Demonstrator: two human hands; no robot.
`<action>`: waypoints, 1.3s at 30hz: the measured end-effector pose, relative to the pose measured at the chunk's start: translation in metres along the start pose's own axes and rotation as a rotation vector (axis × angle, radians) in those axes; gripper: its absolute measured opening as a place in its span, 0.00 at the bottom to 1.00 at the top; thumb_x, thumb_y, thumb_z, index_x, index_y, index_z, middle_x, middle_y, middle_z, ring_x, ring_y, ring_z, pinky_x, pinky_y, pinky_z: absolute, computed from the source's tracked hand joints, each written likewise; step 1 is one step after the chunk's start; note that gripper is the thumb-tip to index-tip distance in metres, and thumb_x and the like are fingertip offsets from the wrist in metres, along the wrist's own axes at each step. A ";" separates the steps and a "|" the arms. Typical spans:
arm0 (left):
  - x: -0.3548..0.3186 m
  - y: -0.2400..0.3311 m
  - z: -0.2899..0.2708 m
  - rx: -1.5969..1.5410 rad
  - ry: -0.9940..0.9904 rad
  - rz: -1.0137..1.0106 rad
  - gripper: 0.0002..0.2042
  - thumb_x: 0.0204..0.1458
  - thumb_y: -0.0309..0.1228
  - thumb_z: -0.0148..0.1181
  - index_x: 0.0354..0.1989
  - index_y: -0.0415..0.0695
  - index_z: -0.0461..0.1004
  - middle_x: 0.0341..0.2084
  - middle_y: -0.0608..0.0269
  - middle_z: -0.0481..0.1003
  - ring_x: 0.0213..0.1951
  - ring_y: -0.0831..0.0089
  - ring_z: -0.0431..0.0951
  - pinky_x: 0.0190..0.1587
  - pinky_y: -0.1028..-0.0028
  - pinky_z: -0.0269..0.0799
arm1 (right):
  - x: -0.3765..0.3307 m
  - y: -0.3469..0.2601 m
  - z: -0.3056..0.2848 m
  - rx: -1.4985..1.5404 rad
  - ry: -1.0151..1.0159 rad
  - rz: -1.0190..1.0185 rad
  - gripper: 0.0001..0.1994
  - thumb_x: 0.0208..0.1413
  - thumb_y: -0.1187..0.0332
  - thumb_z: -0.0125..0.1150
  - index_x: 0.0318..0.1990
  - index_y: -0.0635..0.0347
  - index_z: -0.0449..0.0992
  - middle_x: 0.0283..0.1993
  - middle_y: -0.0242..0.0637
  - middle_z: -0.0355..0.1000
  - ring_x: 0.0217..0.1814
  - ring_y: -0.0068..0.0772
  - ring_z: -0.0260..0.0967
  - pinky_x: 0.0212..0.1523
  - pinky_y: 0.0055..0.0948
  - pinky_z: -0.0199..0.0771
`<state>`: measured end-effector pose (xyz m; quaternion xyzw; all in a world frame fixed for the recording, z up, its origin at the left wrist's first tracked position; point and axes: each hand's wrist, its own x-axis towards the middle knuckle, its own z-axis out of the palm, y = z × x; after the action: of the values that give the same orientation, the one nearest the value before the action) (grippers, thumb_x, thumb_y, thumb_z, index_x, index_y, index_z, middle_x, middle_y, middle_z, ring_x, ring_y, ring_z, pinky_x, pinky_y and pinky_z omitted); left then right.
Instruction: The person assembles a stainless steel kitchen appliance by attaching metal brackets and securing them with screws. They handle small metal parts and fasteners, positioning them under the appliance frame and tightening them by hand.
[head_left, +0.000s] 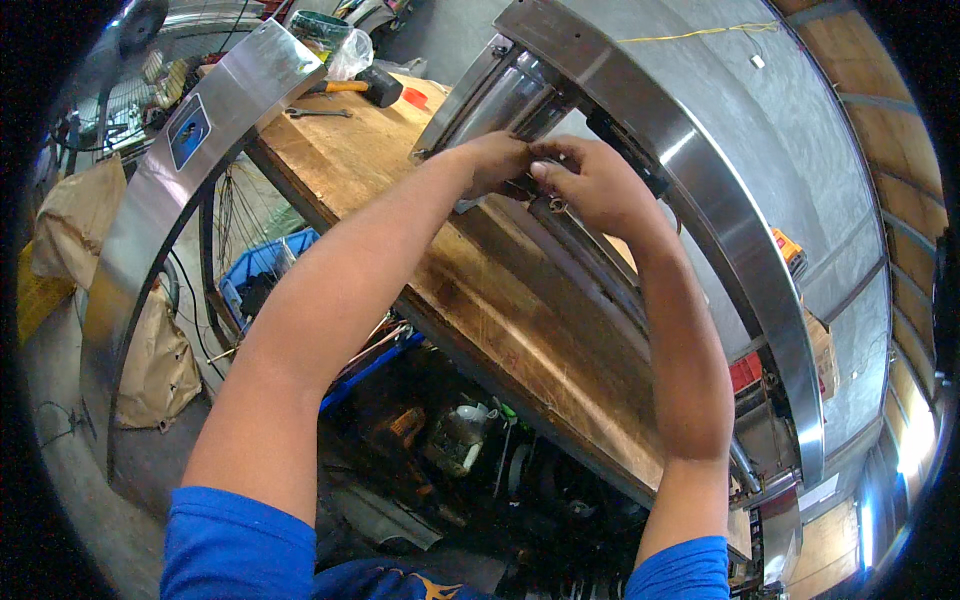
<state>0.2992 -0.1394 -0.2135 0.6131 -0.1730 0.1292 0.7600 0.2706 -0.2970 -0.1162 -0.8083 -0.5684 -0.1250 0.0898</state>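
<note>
My left hand (497, 163) and my right hand (603, 187) meet at a small dark part on a stainless-steel machine frame (690, 150). On the right hand, thumb and fingers are bent together in a pinch, but what lies between them is too small to name. The fingers of the left hand curl in beside them, their tips mostly hidden. Just beyond the hands sits a shiny metal cylinder (508, 97). Below the right hand, a long metal bar (605, 280) with a brass-coloured ring at its upper end runs toward the lower right.
The machine rests on a wooden workbench (500, 300). A mallet (380, 87) and an open-end wrench (318, 112) lie at its far left end. A separate steel panel (235, 95) stands at the left, near a blue crate (262, 262). Tools and parts crowd the dark space underneath.
</note>
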 end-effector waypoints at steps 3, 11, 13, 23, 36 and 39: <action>-0.006 0.004 -0.005 -0.078 0.006 -0.028 0.12 0.58 0.31 0.53 0.48 0.42 0.73 0.37 0.58 0.78 0.39 0.69 0.80 0.41 0.69 0.77 | 0.020 -0.002 -0.003 0.015 -0.035 0.078 0.13 0.57 0.68 0.58 0.47 0.67 0.76 0.40 0.45 0.77 0.39 0.30 0.74 0.44 0.31 0.72; -0.010 0.004 -0.012 -0.187 -0.148 -0.075 0.12 0.62 0.31 0.44 0.52 0.45 0.67 0.43 0.56 0.76 0.43 0.66 0.79 0.45 0.64 0.77 | 0.031 0.007 0.004 0.038 -0.058 0.058 0.17 0.57 0.66 0.61 0.52 0.63 0.73 0.48 0.44 0.75 0.47 0.35 0.73 0.48 0.32 0.71; 0.002 -0.007 -0.020 -0.273 -0.171 -0.092 0.13 0.62 0.31 0.42 0.53 0.48 0.67 0.46 0.56 0.75 0.46 0.67 0.77 0.50 0.65 0.73 | 0.032 0.009 0.007 0.039 -0.075 0.056 0.19 0.57 0.64 0.60 0.54 0.63 0.71 0.51 0.44 0.73 0.50 0.36 0.71 0.50 0.33 0.70; 0.027 -0.027 -0.028 -0.540 -0.482 -0.069 0.17 0.64 0.43 0.39 0.55 0.50 0.65 0.53 0.55 0.71 0.55 0.67 0.70 0.60 0.64 0.62 | 0.029 0.020 0.018 0.182 -0.034 0.108 0.26 0.61 0.55 0.53 0.62 0.60 0.60 0.59 0.53 0.67 0.62 0.50 0.64 0.61 0.40 0.62; 0.012 -0.009 0.012 -0.525 0.166 0.010 0.21 0.62 0.48 0.46 0.48 0.41 0.68 0.32 0.55 0.74 0.30 0.59 0.77 0.35 0.63 0.76 | 0.017 0.056 -0.009 0.348 -0.216 0.077 0.21 0.45 0.75 0.48 0.49 0.64 0.76 0.48 0.40 0.75 0.49 0.32 0.70 0.57 0.34 0.65; 0.010 -0.010 0.013 -0.448 0.194 0.011 0.25 0.61 0.52 0.47 0.48 0.39 0.67 0.33 0.54 0.74 0.30 0.59 0.77 0.34 0.63 0.75 | 0.024 0.057 -0.009 0.203 -0.325 0.092 0.19 0.51 0.66 0.51 0.48 0.63 0.77 0.48 0.38 0.75 0.46 0.30 0.69 0.56 0.31 0.64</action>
<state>0.3111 -0.1542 -0.2155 0.4130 -0.1270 0.1501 0.8892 0.3311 -0.2973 -0.1009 -0.8296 -0.5477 0.0692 0.0837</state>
